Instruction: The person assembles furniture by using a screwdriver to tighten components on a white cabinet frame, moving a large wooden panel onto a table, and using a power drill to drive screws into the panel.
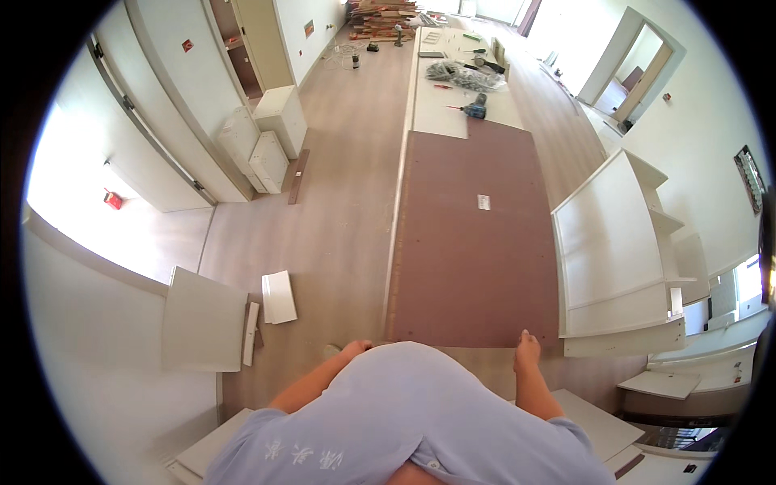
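Note:
A large brown panel [477,259] lies flat in front of me, with a small white label near its middle. At the panel's near right edge is my right hand [527,349], its fingers curled and thumb side up, closed on that edge. My left hand [356,348] is just left of the panel's near left corner; the shirt over my belly partly covers it, and its fingers cannot be made out. Farther up, a cordless drill [475,107] rests on a white panel [436,121], with clear plastic bags of hardware [465,75] beyond it.
To the right stands a white cabinet frame with shelves [610,242]. On the left are stacked white boxes [279,121], a narrow brown strip [298,178], a small white board [279,297] and a leaning white panel [202,319]. Wood pieces [388,18] are piled at the far end.

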A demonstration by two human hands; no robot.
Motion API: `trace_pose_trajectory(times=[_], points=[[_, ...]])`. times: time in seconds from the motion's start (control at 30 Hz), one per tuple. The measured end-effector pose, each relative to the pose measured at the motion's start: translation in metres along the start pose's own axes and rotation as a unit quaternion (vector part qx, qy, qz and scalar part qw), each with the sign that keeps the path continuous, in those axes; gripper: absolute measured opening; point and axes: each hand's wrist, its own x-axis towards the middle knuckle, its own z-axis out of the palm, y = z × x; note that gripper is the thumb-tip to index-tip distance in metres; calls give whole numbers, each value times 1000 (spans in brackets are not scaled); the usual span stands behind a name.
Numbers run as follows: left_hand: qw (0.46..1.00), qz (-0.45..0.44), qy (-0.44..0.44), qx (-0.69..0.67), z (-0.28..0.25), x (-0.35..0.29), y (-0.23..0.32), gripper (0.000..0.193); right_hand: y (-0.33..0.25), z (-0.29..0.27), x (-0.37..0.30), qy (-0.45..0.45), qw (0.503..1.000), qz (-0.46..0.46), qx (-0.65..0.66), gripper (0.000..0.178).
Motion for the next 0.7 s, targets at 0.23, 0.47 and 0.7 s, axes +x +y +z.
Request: trace_pose_trajectory(times=[0.23,0.47,0.7], points=[[941,-150,261,-156,-173,-139,-192,28,-60,212,-72,-150,986,67,12,11],[905,-238,353,12,-279,-295,-387,14,-73,306,-95,-127,986,99,32,6],[916,-84,20,391,-301,-178,-358,30,-78,328,-72,-109,971,116,178,13]])
